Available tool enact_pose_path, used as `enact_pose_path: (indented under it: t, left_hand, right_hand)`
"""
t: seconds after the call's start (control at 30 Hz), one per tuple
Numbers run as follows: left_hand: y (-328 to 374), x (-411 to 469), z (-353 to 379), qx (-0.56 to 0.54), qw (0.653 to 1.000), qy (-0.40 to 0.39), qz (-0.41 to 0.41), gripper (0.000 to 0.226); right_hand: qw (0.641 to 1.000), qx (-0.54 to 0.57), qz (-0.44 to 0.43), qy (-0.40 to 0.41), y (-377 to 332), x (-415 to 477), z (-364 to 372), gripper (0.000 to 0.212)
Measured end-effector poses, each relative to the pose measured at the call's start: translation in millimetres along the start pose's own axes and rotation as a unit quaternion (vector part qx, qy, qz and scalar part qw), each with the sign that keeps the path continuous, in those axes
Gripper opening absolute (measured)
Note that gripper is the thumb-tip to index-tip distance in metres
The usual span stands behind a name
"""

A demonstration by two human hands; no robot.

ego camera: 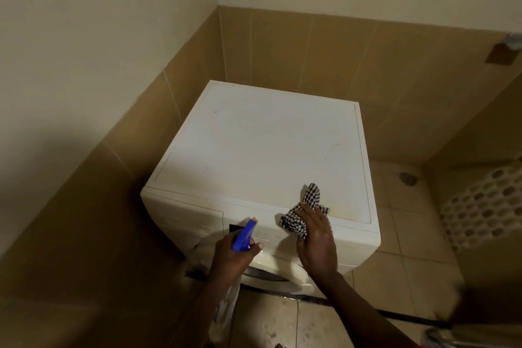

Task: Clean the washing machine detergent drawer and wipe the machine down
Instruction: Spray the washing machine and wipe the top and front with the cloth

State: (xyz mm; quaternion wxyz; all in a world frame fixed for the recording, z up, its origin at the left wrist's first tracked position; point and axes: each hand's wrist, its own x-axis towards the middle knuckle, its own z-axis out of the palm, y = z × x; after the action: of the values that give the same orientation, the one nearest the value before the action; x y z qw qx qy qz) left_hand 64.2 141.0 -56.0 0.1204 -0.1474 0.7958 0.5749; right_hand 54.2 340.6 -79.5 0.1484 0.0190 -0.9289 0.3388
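Two hands work at the near edge of a white washing machine (254,144) in a tiled corner. The left hand (230,258) grips a blue-headed spray bottle (243,236). Its clear body hangs toward the floor, long axis roughly upright, and the nozzle aims far and slightly right at the control panel. Just right of it, the right hand (316,240) clutches a bunched checked cloth (298,219) at the front lip of the top. The step looks like the wipe-down of the front; next would be a squeeze of the trigger, then a pass of the cloth. The detergent drawer (186,215), seemingly the near-left front panel, appears shut. Beyond, the machine's flat top runs to the tiled wall (310,51); a perforated white basket (480,206) stands at far right.
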Motion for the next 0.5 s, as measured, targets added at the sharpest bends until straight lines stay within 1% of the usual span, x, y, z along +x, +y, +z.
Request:
enact_pose_path:
  t: [0.13, 0.2, 0.3, 0.33, 0.37, 0.4, 0.43, 0.47, 0.5]
  left_hand:
    - [4.9, -3.9, 13.9, 0.026, 1.0, -0.011, 0.012, 0.022]
    - [7.3, -4.5, 20.4, 0.04, 0.999, -0.016, 0.017, 0.02]
    - [12.9, -8.0, 31.3, 0.041, 0.999, -0.01, 0.019, 0.02]
    - [15.2, -9.9, 35.3, 0.038, 0.999, -0.01, 0.019, 0.018]
    - [17.3, -11.1, 39.6, 0.037, 0.999, -0.011, 0.023, 0.016]
    - [20.7, -12.8, 45.0, 0.04, 0.999, -0.014, 0.031, 0.019]
    - [23.8, -13.6, 51.3, 0.047, 0.998, -0.019, 0.04, 0.023]
    - [27.0, -14.2, 58.2, 0.052, 0.997, -0.025, 0.046, 0.026]
    - [30.3, -14.7, 65.5, 0.054, 0.997, -0.033, 0.047, 0.028]
  right_hand:
    - [1.0, 0.002, -0.015, -0.024, -18.1, 2.1, 12.0, 0.063]
    - [0.999, -0.01, -0.026, -0.038, -14.5, 2.9, 6.8, 0.063]
    - [0.999, -0.007, -0.028, -0.017, 8.7, 3.4, -12.2, 0.051]
    - [1.0, 0.012, -0.002, -0.004, 13.3, 4.2, -21.6, 0.047]
    - [0.997, 0.059, 0.042, -0.004, 16.4, 7.2, -31.9, 0.043]
    - [0.986, 0.121, 0.11, -0.009, 14.4, 11.9, -46.1, 0.036]
    - [0.963, 0.195, 0.186, -0.012, 14.2, 18.0, -58.6, 0.027]
    - [0.931, 0.255, 0.261, 0.009, 17.3, 25.1, -69.9, 0.018]
    - [0.9, 0.302, 0.311, 0.048, 23.5, 31.8, -81.5, 0.009]
